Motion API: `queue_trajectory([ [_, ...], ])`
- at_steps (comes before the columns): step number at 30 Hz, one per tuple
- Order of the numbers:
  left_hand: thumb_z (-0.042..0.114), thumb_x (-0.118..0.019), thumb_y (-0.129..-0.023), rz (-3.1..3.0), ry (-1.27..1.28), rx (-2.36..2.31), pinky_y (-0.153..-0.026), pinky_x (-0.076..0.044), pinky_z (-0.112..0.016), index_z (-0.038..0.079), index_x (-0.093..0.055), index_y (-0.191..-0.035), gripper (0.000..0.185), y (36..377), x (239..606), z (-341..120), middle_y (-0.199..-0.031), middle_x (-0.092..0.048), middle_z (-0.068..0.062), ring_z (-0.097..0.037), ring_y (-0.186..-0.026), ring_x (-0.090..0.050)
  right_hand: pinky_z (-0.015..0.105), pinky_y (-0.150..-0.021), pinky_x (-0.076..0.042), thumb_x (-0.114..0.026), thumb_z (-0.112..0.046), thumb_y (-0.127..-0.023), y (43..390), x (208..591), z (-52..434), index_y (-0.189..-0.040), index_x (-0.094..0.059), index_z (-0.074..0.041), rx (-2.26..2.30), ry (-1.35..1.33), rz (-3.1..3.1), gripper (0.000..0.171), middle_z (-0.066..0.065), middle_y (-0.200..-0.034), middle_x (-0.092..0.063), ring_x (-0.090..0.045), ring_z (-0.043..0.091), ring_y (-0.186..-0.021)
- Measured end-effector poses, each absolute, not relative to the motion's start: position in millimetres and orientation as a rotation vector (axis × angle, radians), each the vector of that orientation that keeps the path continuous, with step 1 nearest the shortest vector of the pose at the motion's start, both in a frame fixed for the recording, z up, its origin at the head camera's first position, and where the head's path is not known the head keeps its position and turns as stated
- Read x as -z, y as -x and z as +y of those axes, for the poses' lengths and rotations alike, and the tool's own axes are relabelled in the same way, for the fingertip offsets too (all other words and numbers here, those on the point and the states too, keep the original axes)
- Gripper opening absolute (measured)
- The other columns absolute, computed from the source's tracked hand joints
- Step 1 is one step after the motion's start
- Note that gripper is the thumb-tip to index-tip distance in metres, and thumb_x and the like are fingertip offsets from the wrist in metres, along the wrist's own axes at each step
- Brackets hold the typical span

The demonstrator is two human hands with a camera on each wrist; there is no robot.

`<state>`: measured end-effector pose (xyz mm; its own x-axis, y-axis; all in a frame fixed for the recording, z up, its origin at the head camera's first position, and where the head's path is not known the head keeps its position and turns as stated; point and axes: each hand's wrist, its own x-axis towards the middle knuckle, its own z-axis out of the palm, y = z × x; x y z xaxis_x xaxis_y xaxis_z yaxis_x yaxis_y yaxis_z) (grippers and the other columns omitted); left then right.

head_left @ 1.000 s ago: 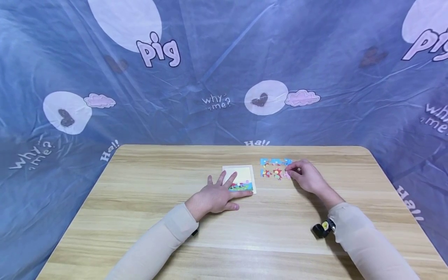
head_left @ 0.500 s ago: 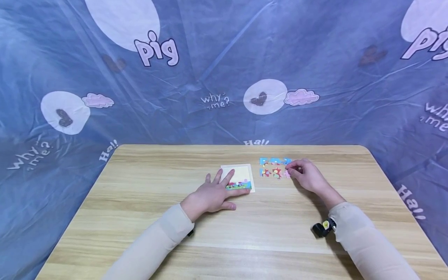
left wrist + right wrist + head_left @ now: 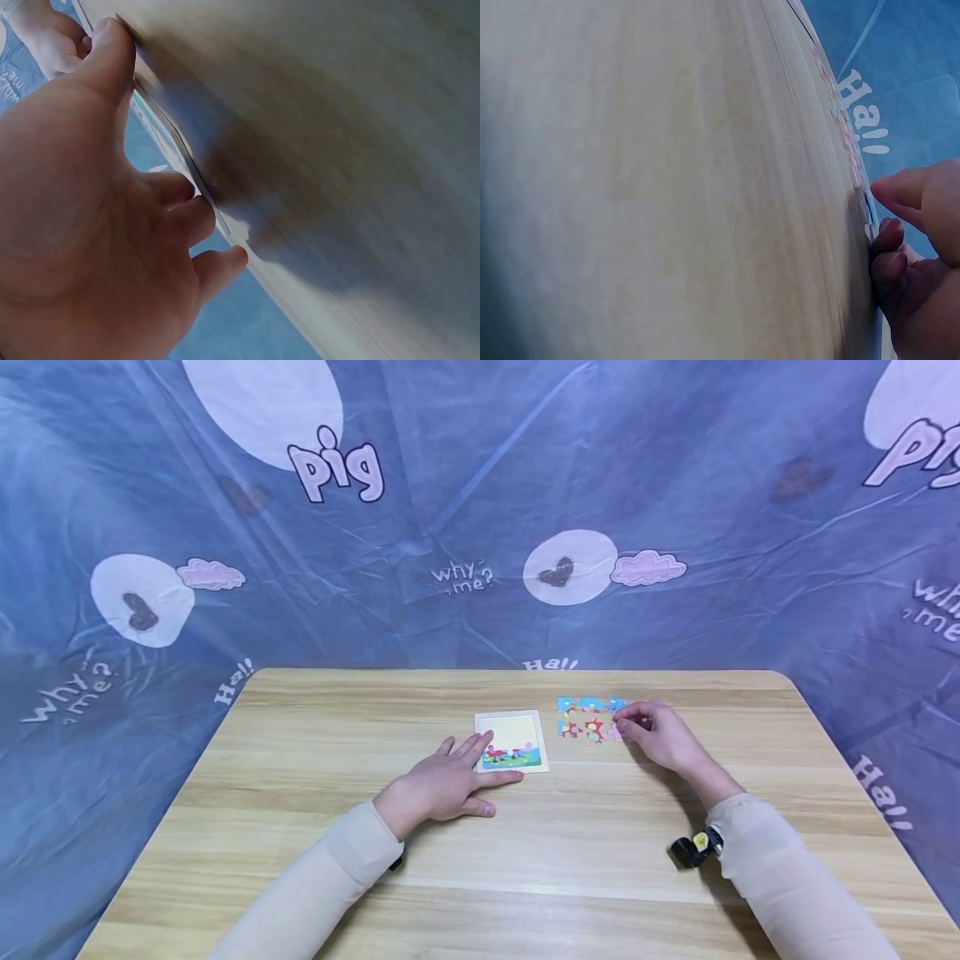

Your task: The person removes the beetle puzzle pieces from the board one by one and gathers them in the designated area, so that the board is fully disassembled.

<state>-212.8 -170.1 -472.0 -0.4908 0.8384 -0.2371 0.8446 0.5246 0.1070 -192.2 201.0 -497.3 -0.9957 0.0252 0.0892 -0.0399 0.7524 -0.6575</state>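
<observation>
The puzzle board [image 3: 512, 742] lay near the middle of the wooden table [image 3: 300, 827]. Only its bottom row was filled; the upper part was bare. The left hand [image 3: 442, 785] rested flat on the board's left edge, with straight, spread fingers, holding nothing. Just right of the board lay the loose pieces [image 3: 588, 718] in two rows. The right hand [image 3: 660, 735] was at their right end, fingers curled, seemingly pinching one piece. Most pieces were left to place.

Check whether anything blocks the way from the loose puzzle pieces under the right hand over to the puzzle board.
Nothing visible does. The loose pieces lie just right of the puzzle board with bare tabletop between. The left hand rests on the board's left edge, on the far side from the right hand.
</observation>
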Motion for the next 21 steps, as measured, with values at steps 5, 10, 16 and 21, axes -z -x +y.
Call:
queue_trajectory([
  [5,0.059,-0.045,-0.092,2.491,-1.424,0.005,-0.112,-0.02,-0.058,0.049,-0.024,-0.147,0.059,214,472,-171,-0.158,-0.005,-0.021,-0.035,-0.146,-0.01,0.033,-0.071,-0.042,-0.057,-0.021,-0.096,191,495,200,-0.107,-0.069,-0.007,-1.101,0.001,-2.863,0.021,0.012,-0.1,-0.056,-0.05,0.022,-0.085],
  [10,0.057,-0.047,-0.093,2.476,-1.453,-0.001,-0.113,-0.02,-0.055,0.048,-0.025,-0.147,0.059,216,472,-171,-0.158,-0.007,-0.023,-0.035,-0.146,-0.011,0.031,-0.071,-0.044,-0.056,-0.022,-0.097,190,496,201,-0.107,-0.068,-0.007,-1.141,0.022,-2.847,0.022,0.011,-0.099,-0.061,-0.054,0.02,-0.084],
  [16,0.054,-0.048,-0.093,2.456,-1.474,-0.017,-0.114,-0.019,-0.052,0.046,-0.027,-0.147,0.058,218,473,-171,-0.157,-0.008,-0.024,-0.035,-0.146,-0.01,0.028,-0.063,-0.045,-0.055,-0.019,-0.097,194,494,204,-0.108,-0.065,-0.004,-1.109,0.084,-2.818,0.022,0.011,-0.088,-0.065,-0.056,0.019,-0.074],
  [21,0.054,-0.049,-0.093,2.455,-1.492,-0.02,-0.115,-0.019,-0.051,0.045,-0.027,-0.147,0.059,219,474,-172,-0.157,-0.009,-0.024,-0.036,-0.146,-0.01,0.031,-0.059,-0.038,-0.057,-0.022,-0.096,201,490,203,-0.109,-0.066,-0.005,-0.944,0.118,-2.827,0.024,0.009,-0.081,-0.057,-0.047,0.02,-0.068],
])
